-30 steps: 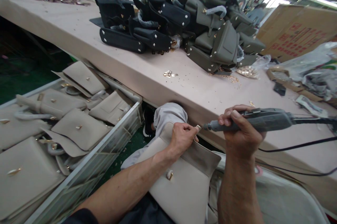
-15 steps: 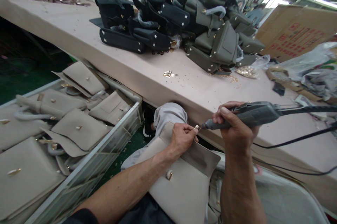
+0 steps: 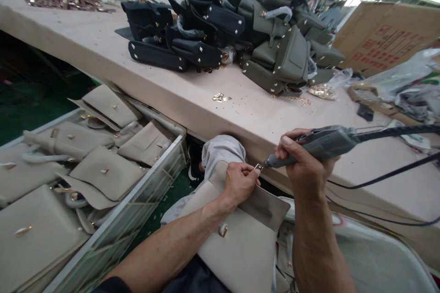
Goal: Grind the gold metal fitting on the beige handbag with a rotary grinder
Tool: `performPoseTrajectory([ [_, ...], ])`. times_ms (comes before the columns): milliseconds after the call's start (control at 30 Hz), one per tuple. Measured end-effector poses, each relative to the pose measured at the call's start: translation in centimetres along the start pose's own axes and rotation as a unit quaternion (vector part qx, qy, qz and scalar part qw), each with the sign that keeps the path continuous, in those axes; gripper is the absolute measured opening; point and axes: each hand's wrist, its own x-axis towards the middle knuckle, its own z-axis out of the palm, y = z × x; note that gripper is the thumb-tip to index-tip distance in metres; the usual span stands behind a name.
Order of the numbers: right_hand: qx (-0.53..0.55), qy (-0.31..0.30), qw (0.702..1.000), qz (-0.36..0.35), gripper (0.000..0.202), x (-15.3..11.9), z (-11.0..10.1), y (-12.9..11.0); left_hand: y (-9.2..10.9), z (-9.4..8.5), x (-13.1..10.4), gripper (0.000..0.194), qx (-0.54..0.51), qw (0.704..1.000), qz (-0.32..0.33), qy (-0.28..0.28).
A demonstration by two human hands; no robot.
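Now, right hand (image 3: 305,169): gripping rotary tool (image 3: 319,144), tip brought closer to clasp (image 3: 257,167).
Left hand (image 3: 239,183): fingers pinch clasp on beige bag (image 3: 240,242), unmoved.

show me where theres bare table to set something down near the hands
Bare table lies between the near edge and the gold fittings, and right of the right hand under the rotary tool, crossed only by its cord. Farther back it is crowded: black bags, olive bags, clutter beside the cardboard box.
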Motion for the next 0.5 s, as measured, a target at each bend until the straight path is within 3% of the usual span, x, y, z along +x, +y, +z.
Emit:
performPoseTrajectory([
  [233, -0.018, -0.051, 0.998, 0.022, 0.018, -0.19, -0.61, 0.17, -0.22, -0.10, 0.10, 0.022, -0.001, 1.000, 0.019, -0.017],
  [500, -0.016, -0.043, 0.999, 0.023, 0.016, 0.18, -0.29, 0.00, -0.09, -0.36, -0.28, 0.023, -0.023, 0.999, 0.035, -0.029],
])
